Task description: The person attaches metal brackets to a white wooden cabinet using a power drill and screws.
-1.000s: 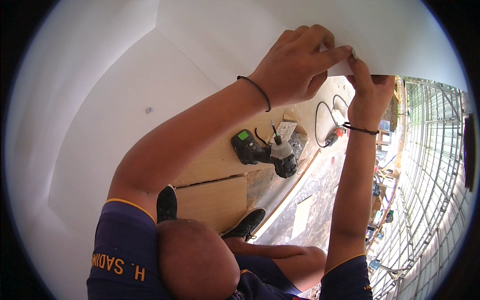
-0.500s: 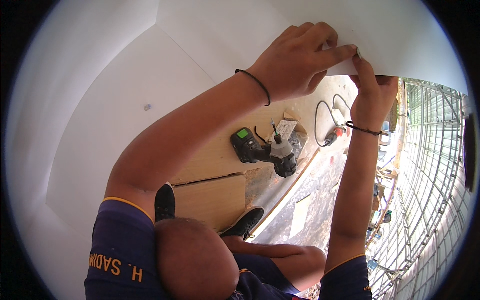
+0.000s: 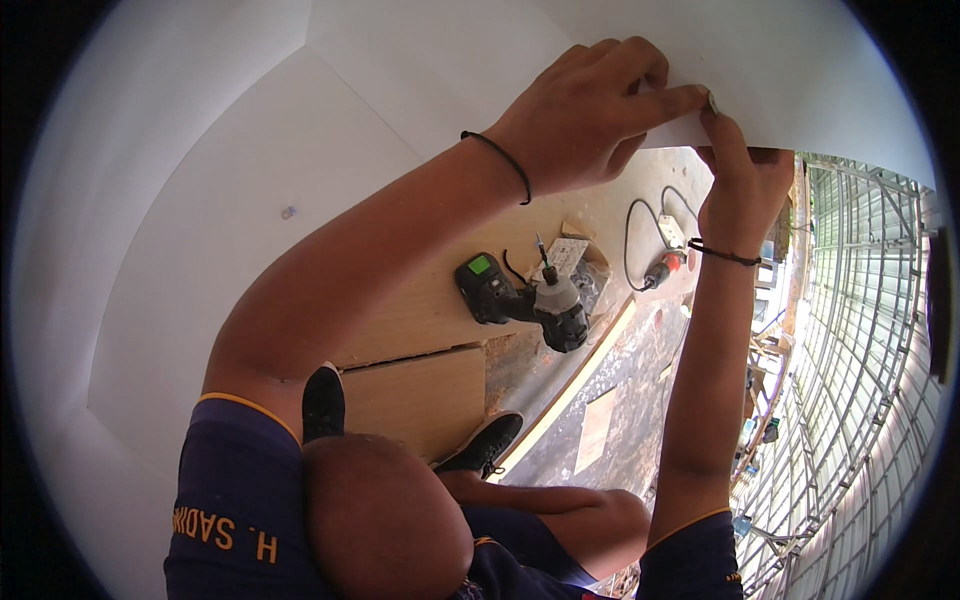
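Both my hands are at the lower edge of a white panel (image 3: 820,110) at the upper right. My left hand (image 3: 580,120) is bent, its fingers curled against the panel and its index fingertip meeting my right thumb. A small greyish piece (image 3: 711,103) shows at those two tips; its kind is too small to tell. My right hand (image 3: 745,190) comes up from below with its thumb on the panel's face. Its other fingers go partly out of sight at the panel's edge.
A cordless impact driver (image 3: 530,300) with a bit fitted lies on the wooden board (image 3: 415,390) below. Close by is a torn package (image 3: 590,270). A cable with a plug (image 3: 660,270) lies farther right. A white wall with a small fastener (image 3: 289,213) stands left; metal framing (image 3: 850,330) stands right.
My hands keep nearly the same hold at the panel edge, with fingertips still together. The whole view has shifted slightly; the driver and the cable lie as before.
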Demonstrator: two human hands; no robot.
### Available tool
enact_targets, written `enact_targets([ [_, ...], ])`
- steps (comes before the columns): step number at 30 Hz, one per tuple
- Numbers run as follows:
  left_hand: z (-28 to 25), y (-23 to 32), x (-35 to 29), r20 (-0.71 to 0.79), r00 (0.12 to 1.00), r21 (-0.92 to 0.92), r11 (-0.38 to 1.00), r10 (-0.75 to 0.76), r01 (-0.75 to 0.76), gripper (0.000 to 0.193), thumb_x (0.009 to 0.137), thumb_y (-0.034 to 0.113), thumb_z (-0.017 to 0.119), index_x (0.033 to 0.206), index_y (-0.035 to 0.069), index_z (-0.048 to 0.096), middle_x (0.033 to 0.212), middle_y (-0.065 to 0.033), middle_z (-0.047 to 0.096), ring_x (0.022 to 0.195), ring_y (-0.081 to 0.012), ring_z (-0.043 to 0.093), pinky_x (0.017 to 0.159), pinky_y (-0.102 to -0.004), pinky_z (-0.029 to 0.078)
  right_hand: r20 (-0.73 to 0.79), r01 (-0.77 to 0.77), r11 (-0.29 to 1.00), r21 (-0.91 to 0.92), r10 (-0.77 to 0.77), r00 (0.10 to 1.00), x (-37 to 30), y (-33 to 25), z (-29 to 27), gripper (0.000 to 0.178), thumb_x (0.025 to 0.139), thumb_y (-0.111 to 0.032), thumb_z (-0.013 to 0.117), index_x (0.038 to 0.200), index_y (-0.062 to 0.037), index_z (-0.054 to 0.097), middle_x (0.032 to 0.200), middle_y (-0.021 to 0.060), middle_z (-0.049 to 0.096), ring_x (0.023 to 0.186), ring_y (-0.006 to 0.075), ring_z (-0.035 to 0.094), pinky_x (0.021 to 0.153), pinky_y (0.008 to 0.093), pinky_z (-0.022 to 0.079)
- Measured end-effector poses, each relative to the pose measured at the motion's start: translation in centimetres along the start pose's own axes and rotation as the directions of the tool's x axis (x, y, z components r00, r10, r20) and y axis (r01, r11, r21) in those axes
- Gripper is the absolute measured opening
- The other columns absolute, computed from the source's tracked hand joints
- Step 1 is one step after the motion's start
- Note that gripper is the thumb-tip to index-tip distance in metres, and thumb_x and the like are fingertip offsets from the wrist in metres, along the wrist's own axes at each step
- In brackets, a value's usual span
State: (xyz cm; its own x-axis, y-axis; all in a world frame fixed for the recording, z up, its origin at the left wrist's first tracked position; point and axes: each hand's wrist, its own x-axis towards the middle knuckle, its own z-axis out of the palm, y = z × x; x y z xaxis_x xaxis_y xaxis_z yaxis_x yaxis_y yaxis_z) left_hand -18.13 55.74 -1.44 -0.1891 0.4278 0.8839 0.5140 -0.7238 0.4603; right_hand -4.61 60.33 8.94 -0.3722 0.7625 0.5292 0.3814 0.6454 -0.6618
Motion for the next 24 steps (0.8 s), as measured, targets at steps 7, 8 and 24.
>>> enact_targets([
  [7, 0.27, -0.32, -0.24, -0.039, 0.999, -0.022, 1.0, 0.007, -0.008, 0.053, 0.08, -0.004, 0.06, 0.131, 0.01, 0.052, 0.095, -0.0109, 0.049, 0.08, -0.0238, 0.052, 0.073, -0.0341, 0.046, -0.007, 0.017, 1.0, 0.012, -0.017, 1.0, 0.1, 0.15, 0.16, 0.039, 0.076, -0.005, 0.07, 0.11, 0.005, 0.056, 0.102, 0.0131, 0.062, 0.09, 0.0209, 0.064, 0.075, 0.0307, 0.057],
  [8, 0.21, -0.17, -0.2, -0.029, 1.0, -0.018, 1.0, -0.004, 0.003, 0.053, 0.08, -0.004, 0.06, 0.13, 0.01, 0.052, 0.095, -0.011, 0.049, 0.08, -0.0239, 0.052, 0.073, -0.0341, 0.046, -0.01, 0.014, 1.0, 0.012, -0.014, 1.0, 0.04, 0.15, 0.13, 0.039, 0.076, -0.005, 0.07, 0.111, 0.0051, 0.055, 0.102, 0.0132, 0.062, 0.091, 0.021, 0.064, 0.075, 0.0309, 0.057],
  [24, 0.0, 0.2, -0.09, -0.01, 1.0, 0.01, 1.0, -0.017, 0.017, 0.05, 0.082, -0.003, 0.059, 0.13, 0.009, 0.052, 0.094, -0.0114, 0.048, 0.08, -0.0234, 0.052, 0.073, -0.0334, 0.047, 0.025, -0.044, 0.999, -0.03, 0.045, 0.999, -0.11, -0.48, -0.04, 0.043, 0.075, -0.005, 0.07, 0.113, 0.0035, 0.053, 0.105, 0.0128, 0.061, 0.091, 0.0204, 0.064, 0.074, 0.0311, 0.057],
])
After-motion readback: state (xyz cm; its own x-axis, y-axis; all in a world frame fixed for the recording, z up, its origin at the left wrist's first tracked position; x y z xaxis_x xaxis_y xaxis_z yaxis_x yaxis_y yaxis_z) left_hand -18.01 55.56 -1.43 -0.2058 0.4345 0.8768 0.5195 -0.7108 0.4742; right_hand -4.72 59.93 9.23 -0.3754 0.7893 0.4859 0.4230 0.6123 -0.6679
